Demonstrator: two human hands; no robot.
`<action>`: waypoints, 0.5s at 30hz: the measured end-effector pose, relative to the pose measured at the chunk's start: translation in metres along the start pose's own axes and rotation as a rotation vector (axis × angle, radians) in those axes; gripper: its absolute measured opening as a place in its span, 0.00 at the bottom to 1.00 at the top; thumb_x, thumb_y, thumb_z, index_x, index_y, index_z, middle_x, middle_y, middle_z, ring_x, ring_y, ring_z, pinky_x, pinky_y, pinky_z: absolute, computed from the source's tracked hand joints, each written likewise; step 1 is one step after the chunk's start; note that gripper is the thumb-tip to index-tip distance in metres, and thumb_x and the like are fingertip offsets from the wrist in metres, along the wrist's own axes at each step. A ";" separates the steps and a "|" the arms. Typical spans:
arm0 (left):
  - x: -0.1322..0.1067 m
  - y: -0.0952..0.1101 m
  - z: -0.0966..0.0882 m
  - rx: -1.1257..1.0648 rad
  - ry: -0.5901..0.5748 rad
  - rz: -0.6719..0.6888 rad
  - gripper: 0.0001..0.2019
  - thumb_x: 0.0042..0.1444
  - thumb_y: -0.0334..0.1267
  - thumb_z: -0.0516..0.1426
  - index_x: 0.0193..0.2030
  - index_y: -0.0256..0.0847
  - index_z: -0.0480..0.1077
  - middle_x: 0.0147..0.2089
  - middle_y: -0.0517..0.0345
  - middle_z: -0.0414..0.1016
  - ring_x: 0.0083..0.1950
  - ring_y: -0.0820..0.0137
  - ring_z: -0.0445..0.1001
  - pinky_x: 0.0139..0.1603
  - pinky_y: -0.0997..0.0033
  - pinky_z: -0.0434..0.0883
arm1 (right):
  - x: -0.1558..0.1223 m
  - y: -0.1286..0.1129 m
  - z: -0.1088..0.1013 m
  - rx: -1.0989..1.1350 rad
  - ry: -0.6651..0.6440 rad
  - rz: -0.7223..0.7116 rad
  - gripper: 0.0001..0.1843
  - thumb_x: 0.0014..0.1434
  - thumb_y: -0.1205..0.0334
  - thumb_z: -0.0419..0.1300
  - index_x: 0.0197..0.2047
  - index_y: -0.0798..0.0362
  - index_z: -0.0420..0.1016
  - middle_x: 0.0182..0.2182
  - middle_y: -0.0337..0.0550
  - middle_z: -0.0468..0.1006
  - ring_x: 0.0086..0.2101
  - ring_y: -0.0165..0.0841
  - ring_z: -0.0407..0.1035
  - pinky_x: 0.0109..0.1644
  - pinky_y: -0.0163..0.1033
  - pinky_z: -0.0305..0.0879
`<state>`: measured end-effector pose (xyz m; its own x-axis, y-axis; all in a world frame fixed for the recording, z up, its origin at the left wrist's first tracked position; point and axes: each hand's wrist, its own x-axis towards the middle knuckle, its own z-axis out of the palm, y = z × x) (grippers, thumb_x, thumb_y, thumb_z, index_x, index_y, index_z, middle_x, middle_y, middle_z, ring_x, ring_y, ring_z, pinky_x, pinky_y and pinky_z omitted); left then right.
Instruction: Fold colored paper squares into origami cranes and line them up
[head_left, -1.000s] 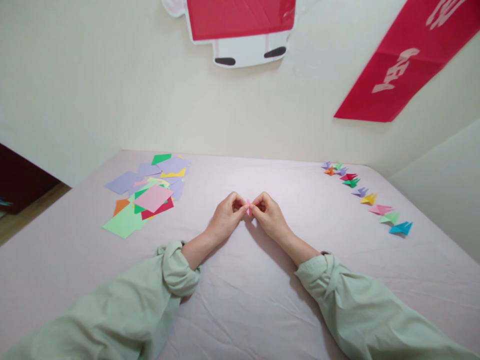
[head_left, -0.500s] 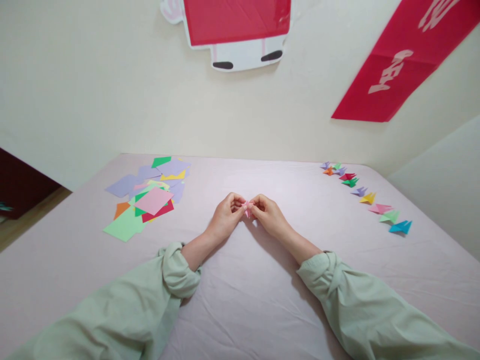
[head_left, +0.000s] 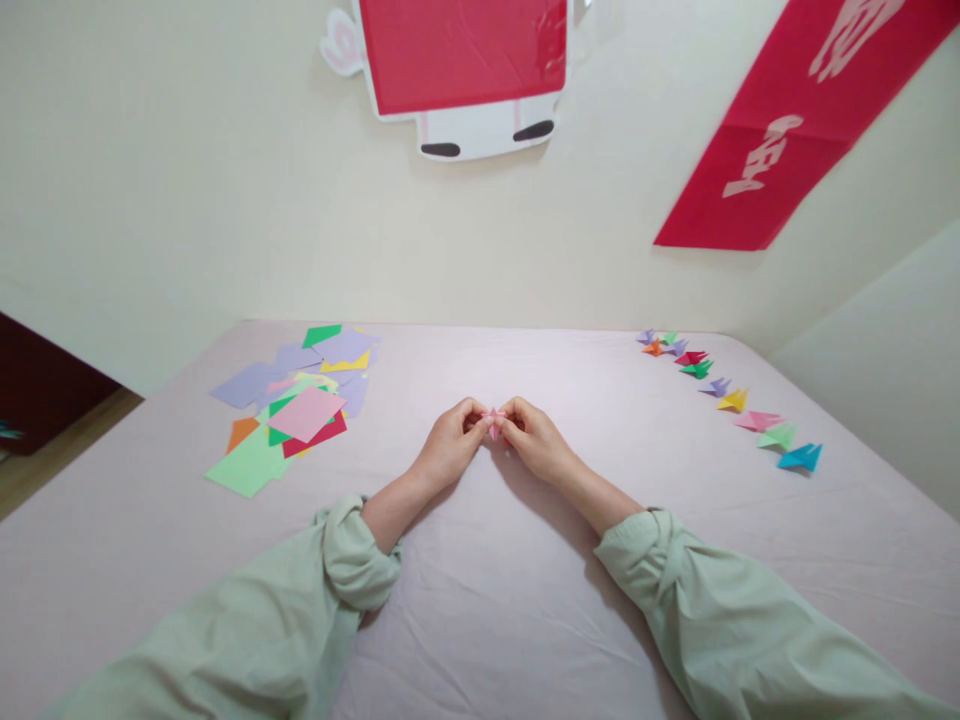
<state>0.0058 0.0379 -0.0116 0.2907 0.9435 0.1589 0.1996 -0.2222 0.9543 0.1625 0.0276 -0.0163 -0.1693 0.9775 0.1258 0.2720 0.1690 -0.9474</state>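
Observation:
A small pink folded paper [head_left: 493,424] with pointed ends is pinched between both hands, above the middle of the table. My left hand [head_left: 453,440] grips its left side with thumb and fingers closed. On its right side, my right hand [head_left: 537,438] holds it in the same kind of pinch. The fingers cover much of the paper, so its full shape is hidden. One point of it sticks downward between the thumbs.
Loose coloured paper sheets [head_left: 306,414] lie in an overlapping pile on the left. Several folded paper figures [head_left: 732,400] stand in a slanting row on the right. The pale cloth-covered table [head_left: 480,620] meets a wall at its far edge, where red decorations [head_left: 465,50] hang.
The view has tilted slightly, so the wall and table sit a little lower. Both hands keep their pinch on the pink folded paper, with only tiny finger shifts.

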 end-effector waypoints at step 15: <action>0.001 0.005 -0.001 -0.112 -0.035 -0.113 0.11 0.53 0.44 0.57 0.29 0.38 0.67 0.23 0.64 0.65 0.24 0.76 0.62 0.24 0.77 0.61 | 0.002 -0.002 -0.005 0.029 -0.066 0.020 0.12 0.60 0.54 0.53 0.28 0.51 0.62 0.19 0.31 0.64 0.21 0.27 0.57 0.28 0.34 0.54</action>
<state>0.0060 0.0381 -0.0066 0.3053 0.9513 0.0423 0.1276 -0.0848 0.9882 0.1664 0.0296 -0.0130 -0.2264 0.9701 0.0876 0.2482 0.1444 -0.9579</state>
